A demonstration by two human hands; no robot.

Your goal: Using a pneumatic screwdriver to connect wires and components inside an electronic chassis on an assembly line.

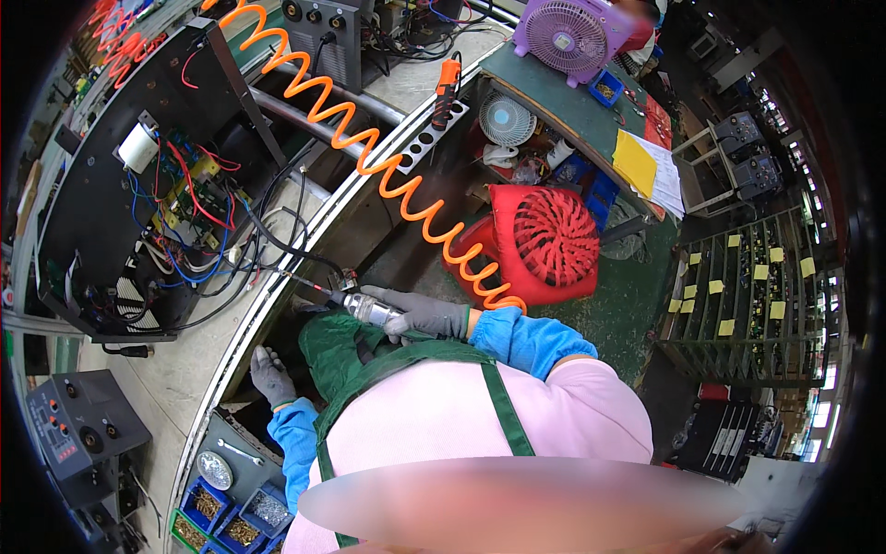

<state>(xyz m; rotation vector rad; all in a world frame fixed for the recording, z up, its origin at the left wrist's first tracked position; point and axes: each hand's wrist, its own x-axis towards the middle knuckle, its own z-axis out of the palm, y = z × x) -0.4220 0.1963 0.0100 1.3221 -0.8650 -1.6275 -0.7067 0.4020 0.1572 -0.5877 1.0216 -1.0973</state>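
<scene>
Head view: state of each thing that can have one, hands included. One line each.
Right hand: closed around the power driver
Power driver: held; running or not, can't tell
Left hand: empty, at the bench edge
Black chassis: open, wiring exposed
Orange coiled hose: stretched out
Wrench: lying flat
Red stool: unoccupied
Purple fan: spinning or not, can't tell

Grey gloves (448,318) cover the right hand (426,312) and left hand (271,375). Just behind the grip comes a wrinkled bright-blue sleeve cover (524,340); farther back, a pale pink shirt (425,406). Beside the grip hangs a dark green apron (338,349) with narrow straps (506,406).
</scene>
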